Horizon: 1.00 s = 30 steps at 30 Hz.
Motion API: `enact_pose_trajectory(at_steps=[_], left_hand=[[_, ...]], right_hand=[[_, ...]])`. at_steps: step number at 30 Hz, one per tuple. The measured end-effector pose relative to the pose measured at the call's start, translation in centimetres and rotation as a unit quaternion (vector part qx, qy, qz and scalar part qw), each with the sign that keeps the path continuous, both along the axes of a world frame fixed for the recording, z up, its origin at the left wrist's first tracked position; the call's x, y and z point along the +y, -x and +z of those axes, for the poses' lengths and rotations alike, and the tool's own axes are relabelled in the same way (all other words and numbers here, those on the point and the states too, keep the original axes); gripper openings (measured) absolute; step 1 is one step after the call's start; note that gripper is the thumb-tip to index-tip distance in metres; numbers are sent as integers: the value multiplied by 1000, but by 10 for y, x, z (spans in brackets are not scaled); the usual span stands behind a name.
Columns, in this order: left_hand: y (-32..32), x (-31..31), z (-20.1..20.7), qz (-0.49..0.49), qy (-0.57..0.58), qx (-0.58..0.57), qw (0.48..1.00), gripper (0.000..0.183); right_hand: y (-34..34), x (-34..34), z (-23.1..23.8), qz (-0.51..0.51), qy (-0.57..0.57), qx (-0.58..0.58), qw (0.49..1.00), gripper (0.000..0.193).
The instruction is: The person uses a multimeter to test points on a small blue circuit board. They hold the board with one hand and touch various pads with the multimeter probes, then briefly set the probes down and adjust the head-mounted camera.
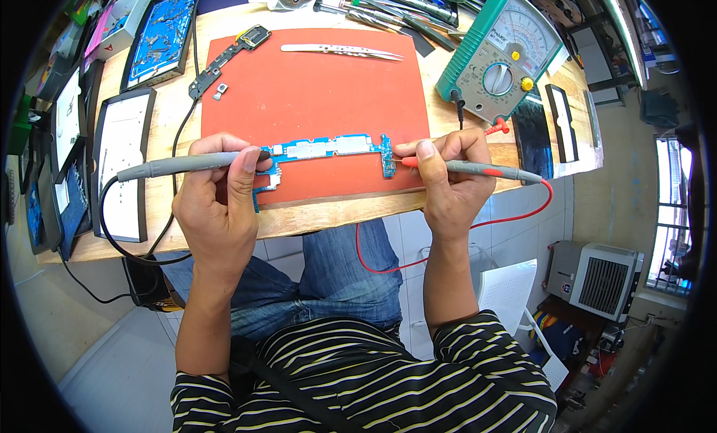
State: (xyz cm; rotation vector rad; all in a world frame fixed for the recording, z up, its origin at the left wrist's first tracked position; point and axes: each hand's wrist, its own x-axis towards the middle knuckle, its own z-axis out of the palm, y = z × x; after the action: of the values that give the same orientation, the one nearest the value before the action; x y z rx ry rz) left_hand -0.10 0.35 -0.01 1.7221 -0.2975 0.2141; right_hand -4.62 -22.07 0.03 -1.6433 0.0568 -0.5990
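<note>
A narrow blue circuit board (328, 147) with silver shields lies along the near part of an orange-red mat (336, 82). My left hand (220, 198) is closed round a grey and black test probe (179, 164), over the board's left end; its tip is hidden by my fingers. Between the fingers of my right hand (452, 183) is a grey and red test probe (485, 169). Its tip points left at the board's right end; whether it touches I cannot tell. An analog multimeter (504, 56) with a green case stands tilted at the far right, its black and red leads plugged in.
Silver tweezers (340, 51) and a dark phone part (230, 60) lie farther back on the mat. Pens and tools (396, 11) crowd the back edge. Trays of small parts (160, 41) stand at left. The red lead (362, 254) hangs past the table's front edge.
</note>
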Motion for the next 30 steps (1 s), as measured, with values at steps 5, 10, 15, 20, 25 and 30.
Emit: enact_pose_trajectory(at_steps=[5,10,15,20,25,30], left_hand=[[0,0,0,-6,8,5,1000,11],[0,0,2,-5,9,5,1000,11],[0,-1,2,-6,10,8,1000,11],[1,-1,2,-4,14,13,1000,11],[1,-1,1,-4,9,11,1000,12],[0,0,2,-6,5,7,1000,12]], right_hand=[[-1,0,0,4,3,-16,1000,22],[0,1,-2,14,-23,-2,1000,24],[1,0,-3,45,-14,3,999,25],[0,-1,-3,69,-10,9,998,27],[0,-1,-3,74,1,22,997,26],[0,1,-2,63,-1,34,997,26]])
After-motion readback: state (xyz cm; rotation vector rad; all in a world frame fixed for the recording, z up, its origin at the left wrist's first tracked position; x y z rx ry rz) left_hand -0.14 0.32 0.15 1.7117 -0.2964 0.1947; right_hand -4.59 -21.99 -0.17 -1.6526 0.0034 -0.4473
